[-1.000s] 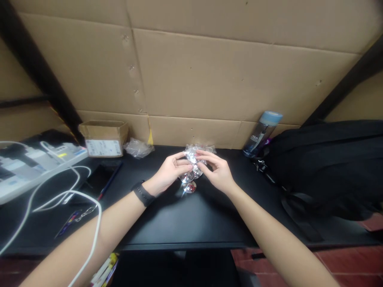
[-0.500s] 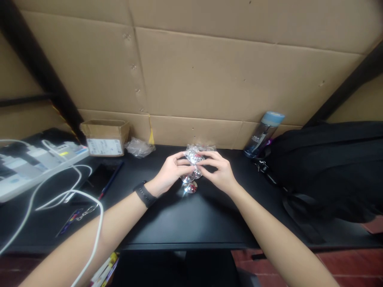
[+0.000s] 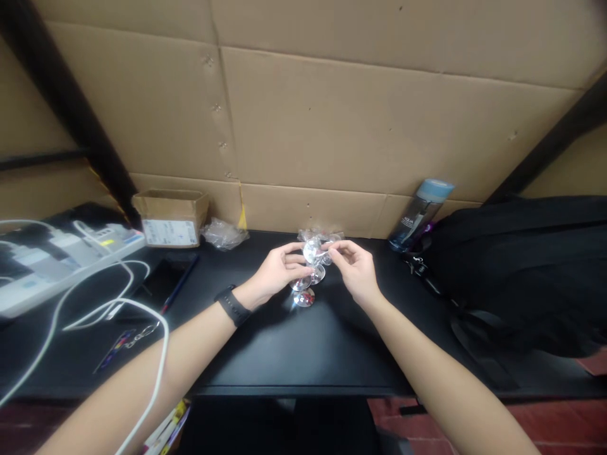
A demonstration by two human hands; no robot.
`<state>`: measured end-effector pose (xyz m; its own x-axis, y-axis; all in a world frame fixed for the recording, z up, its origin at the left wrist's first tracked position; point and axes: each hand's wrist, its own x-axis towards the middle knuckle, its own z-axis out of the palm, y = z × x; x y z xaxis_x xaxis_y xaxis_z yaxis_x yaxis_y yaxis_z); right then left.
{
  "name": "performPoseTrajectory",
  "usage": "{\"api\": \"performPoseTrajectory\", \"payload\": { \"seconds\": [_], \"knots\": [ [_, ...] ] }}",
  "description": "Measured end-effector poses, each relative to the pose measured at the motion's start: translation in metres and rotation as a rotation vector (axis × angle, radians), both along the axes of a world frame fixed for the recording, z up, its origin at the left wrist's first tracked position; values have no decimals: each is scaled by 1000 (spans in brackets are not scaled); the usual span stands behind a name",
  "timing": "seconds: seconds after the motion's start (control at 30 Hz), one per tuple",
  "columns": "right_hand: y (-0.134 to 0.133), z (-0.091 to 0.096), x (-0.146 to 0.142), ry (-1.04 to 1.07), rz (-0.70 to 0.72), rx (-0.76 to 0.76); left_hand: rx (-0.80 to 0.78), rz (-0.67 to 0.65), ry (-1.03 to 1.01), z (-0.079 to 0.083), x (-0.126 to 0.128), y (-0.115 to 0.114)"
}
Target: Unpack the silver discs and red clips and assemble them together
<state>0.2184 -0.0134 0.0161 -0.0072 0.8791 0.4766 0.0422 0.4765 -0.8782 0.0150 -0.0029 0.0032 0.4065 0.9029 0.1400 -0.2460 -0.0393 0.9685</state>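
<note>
Above the black table, a shiny chrome disc (image 3: 312, 251) is held between the thumb and fingers of my left hand (image 3: 277, 270), which wears a dark wristband. My right hand (image 3: 356, 268) is close beside the disc's right edge, thumb and forefinger pinched together. Something shiny shows by those fingertips, but I cannot make out what it is. Below the hands lie several similar chrome discs, one nearest me (image 3: 303, 297) and another (image 3: 318, 273) a little behind it. Crumpled clear plastic (image 3: 327, 234) lies behind the hands, partly covered by them.
A small cardboard box (image 3: 171, 218) and a crumpled clear bag (image 3: 224, 234) stand back left. White power strips (image 3: 71, 268) and a looping white cable (image 3: 164, 341) lie left, beside a phone (image 3: 165, 278). A blue-capped bottle (image 3: 420, 215) and a black backpack (image 3: 521, 272) are right.
My right hand has drawn slightly right, its fingers now pinched at the disc's edge. The disc in my left hand looks smoother and is more exposed. The view has shifted a little.
</note>
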Motion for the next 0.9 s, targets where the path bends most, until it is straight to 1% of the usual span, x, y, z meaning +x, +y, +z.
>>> {"api": "performPoseTrajectory", "payload": {
  "seconds": [0.13, 0.23, 0.3, 0.37, 0.43, 0.5, 0.6, 0.67, 0.7, 0.77, 0.83, 0.9],
  "knots": [
    [3, 1, -2, 253, -51, -129, 8, -30, 22, -1, 2, 0],
    [1, 2, -6, 431, -75, -206, 4, -53, -20, -2, 2, 1],
    [-2, 1, -8, 521, -68, -258, -53, -79, -69, 0, 2, 2],
    [-3, 0, -10, 563, -37, -300, -127, -110, -107, 3, 0, 3],
    [-3, -2, -10, 518, 3, -297, -159, -107, -103, 5, -2, 5],
    [-1, -5, -9, 364, 16, -204, -139, -71, -57, 5, -3, 6],
    [2, -7, -7, 131, -18, -51, -60, 7, 63, 0, -1, 8],
    [4, -9, -7, 70, -61, -14, -11, 51, 123, -4, 1, 8],
    [4, -9, -7, 67, -87, -9, -5, 65, 137, -6, 2, 8],
    [6, -10, -7, 116, -134, -21, -45, 80, 127, -7, 4, 7],
    [9, -11, -7, 227, -150, -78, -106, 97, 97, -5, 4, 7],
    [11, -13, -6, 311, -133, -143, -131, 108, 53, -4, 4, 7]
  ]
}}
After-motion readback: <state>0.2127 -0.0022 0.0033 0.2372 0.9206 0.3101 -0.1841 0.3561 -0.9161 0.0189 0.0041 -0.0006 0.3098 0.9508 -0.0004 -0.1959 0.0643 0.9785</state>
